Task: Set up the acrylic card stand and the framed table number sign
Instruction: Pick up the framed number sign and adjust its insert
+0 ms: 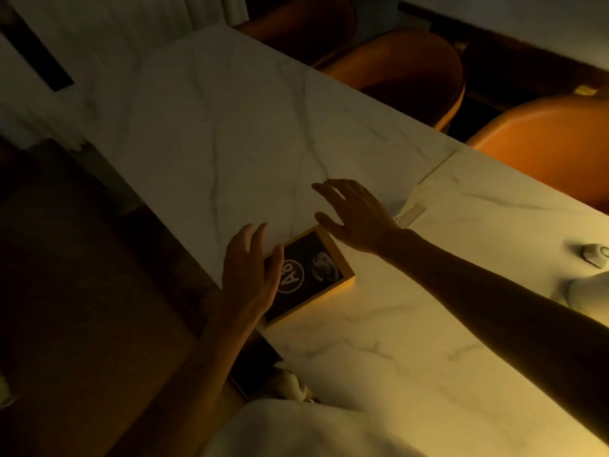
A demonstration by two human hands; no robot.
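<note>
The framed table number sign (314, 275), a dark card marked "A8" in a pale wooden frame, sits near the left edge of the white marble table (230, 133). My left hand (252, 275) rests on the sign's left end with fingers spread, thumb against the frame. My right hand (354, 214) hovers open just above the sign's far corner, fingers apart and holding nothing. The clear acrylic card stand (412, 206) lies on the table just right of my right hand, partly hidden behind it.
Orange chairs (557, 140) line the table's far side. A white lamp base (590, 288) and a small white object (594, 255) stand at the right edge. A seam (438, 166) joins two tabletops. Dark floor lies to the left.
</note>
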